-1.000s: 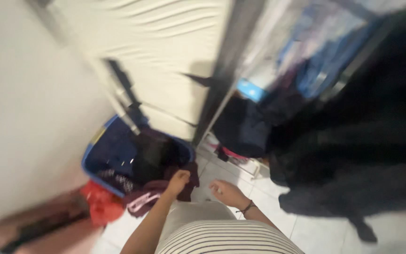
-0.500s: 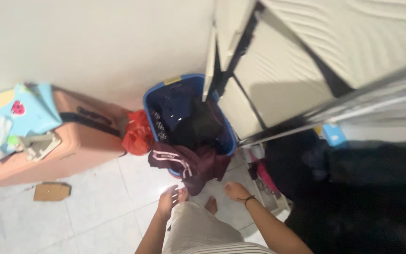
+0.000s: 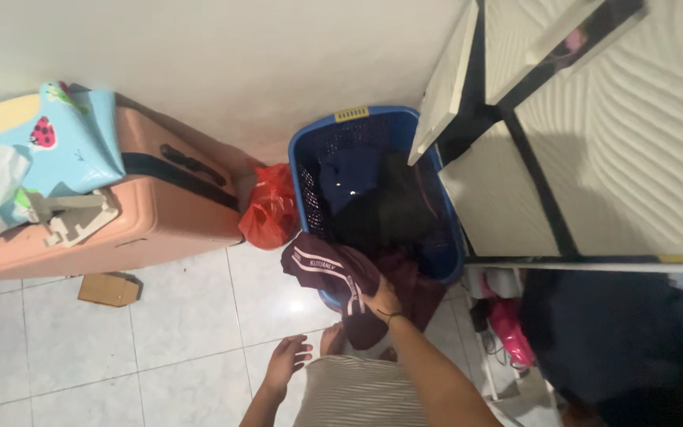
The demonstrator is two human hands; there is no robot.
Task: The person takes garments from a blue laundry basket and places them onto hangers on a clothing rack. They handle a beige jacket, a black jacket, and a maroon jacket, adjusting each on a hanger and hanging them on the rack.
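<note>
Fabric this soft looks light: our right hand (image 3: 381,300) closes on the maroon garment (image 3: 341,277) draped over the blue laundry basket's (image 3: 310,150) front rim; our left hand (image 3: 284,365) hangs open, empty.

A salmon-pink suitcase (image 3: 144,217) lies against the wall at nine o'clock, with a light-blue ladybird-print cloth (image 3: 73,146) draped over its top. A red plastic bag (image 3: 269,209) sits just beside it. A small cardboard box (image 3: 107,289) rests on the white tiled floor (image 3: 160,348) at eight o'clock. White ribbed doors (image 3: 634,150) fill two o'clock.
</note>
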